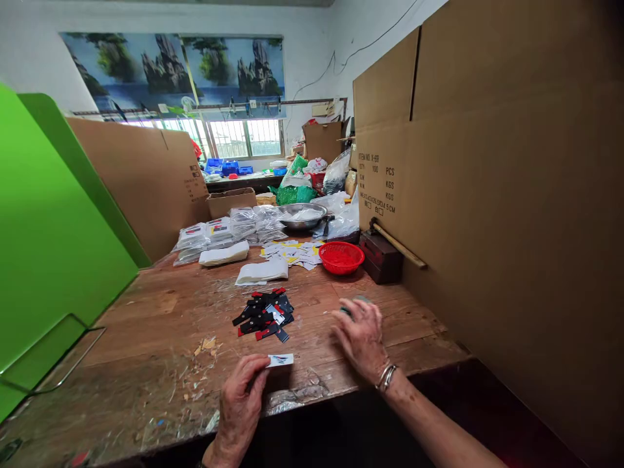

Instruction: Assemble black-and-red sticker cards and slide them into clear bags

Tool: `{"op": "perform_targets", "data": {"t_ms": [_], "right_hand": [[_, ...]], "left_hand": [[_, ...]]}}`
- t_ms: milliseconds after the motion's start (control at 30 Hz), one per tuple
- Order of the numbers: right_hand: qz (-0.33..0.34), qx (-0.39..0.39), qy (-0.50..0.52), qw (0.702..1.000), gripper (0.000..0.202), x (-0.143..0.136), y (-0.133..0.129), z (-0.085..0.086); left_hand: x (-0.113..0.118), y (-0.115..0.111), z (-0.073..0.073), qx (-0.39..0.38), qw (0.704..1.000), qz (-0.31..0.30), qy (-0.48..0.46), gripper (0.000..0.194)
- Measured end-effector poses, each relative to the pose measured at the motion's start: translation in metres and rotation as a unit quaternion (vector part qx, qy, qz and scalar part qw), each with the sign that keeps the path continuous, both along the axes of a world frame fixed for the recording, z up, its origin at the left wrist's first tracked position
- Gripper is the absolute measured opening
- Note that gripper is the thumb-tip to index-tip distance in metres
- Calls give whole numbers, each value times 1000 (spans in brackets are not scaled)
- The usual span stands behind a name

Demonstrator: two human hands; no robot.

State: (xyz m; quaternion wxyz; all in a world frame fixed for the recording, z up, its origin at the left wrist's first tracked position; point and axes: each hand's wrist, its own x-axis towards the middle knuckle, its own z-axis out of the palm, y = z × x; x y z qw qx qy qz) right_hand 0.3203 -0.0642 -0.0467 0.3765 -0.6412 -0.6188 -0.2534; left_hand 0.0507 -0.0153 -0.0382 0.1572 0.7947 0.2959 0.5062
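My left hand pinches the left end of a small white card with a bluish printed picture, held near the table's front edge. To the right, my right hand curls its fingers over a greenish, rounded thing on the table. Most of that thing is hidden under the fingers, so I cannot make out its kind. Beyond my left hand lies a loose heap of black and red strips, some with small round metal-like spots.
Behind the heap lie white paper stacks, scattered white and yellow cards and bagged bundles. A red basket stands beside a dark box with a hammer on it. Cardboard walls the right, a green panel the left.
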Motion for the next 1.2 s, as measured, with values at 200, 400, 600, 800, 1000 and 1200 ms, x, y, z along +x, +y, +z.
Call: {"op": "perform_targets", "data": {"t_ms": [200,400,600,800,1000,1200], "right_hand": [[-5,-49,32,998,27,72,14,-57],[-74,-135,40,987,28,101,0,-41],[245,-148,92,954,42,-23,-17,15],[349,-131,200,906,19,-94,-11,8],[307,-265,375,834,25,-82,-2,4],[183,-127,298,928,26,-23,21,2]], "left_hand": [[4,-6,-11,-34,999,16,8,12],[4,-11,-13,-30,999,14,-25,10],[9,-20,0,-34,998,-5,-53,14],[1,-24,9,-133,989,-17,-56,10],[2,-17,7,-324,944,33,-55,20],[13,13,7,-168,984,16,62,22]]}}
